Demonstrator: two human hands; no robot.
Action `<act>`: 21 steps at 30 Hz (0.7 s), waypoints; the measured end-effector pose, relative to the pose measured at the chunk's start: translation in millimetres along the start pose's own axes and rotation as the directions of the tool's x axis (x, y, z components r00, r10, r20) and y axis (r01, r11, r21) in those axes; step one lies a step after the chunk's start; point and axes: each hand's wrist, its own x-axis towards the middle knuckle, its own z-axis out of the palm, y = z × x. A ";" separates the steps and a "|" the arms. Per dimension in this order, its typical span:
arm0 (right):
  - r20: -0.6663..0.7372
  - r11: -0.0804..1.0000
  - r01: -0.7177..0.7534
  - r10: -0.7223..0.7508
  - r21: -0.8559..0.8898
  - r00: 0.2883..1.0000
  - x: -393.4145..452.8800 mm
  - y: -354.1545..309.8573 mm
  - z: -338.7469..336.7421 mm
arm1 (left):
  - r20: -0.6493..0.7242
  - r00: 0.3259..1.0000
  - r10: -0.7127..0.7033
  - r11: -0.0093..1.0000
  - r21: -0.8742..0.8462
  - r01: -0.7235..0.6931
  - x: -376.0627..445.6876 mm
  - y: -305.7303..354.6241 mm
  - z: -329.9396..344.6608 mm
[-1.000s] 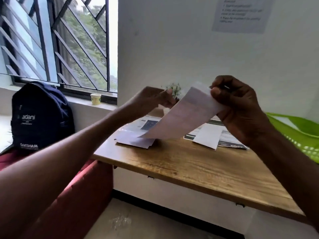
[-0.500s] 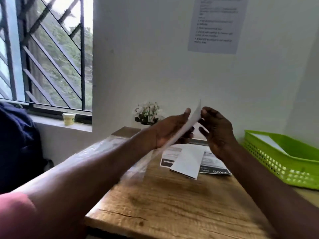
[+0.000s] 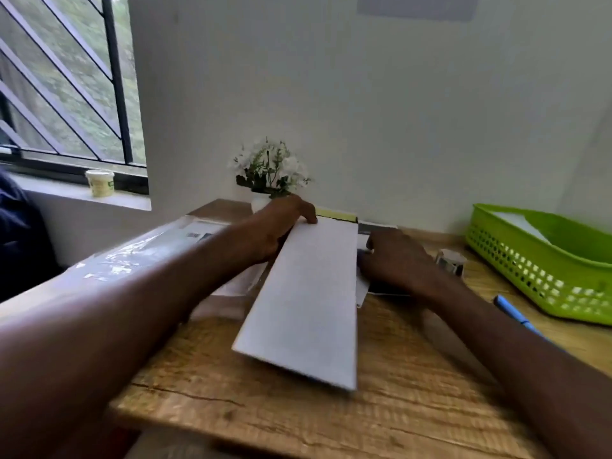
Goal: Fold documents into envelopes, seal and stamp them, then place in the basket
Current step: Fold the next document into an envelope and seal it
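Folded paper [image 3: 308, 299] lowered from midair to table [image 3: 414, 409].

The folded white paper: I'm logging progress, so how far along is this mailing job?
Done: one folded white paper is creased into a long strip, and the green plastic basket already holds something white. In hand: the left hand holds that strip at its far end, and the right hand rests on papers beside it. Left: enveloping, sealing, stamping, then the basket.
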 end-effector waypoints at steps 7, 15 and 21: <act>0.064 1.000 -0.006 0.007 -0.028 0.998 -17.5 -9.9 -16.7 | -0.179 0.982 0.060 0.993 0.109 -0.041 -0.5 -3.5 -2.0; 0.074 0.999 0.023 -0.021 -0.025 0.997 -21.4 -11.1 -19.6 | -0.146 0.983 0.113 0.940 0.337 -0.058 -9.7 -12.9 1.6; 0.024 0.999 -0.031 0.031 0.009 0.999 -8.3 3.1 -14.2 | -0.139 0.976 0.168 0.887 0.452 -0.089 -3.7 -13.8 3.3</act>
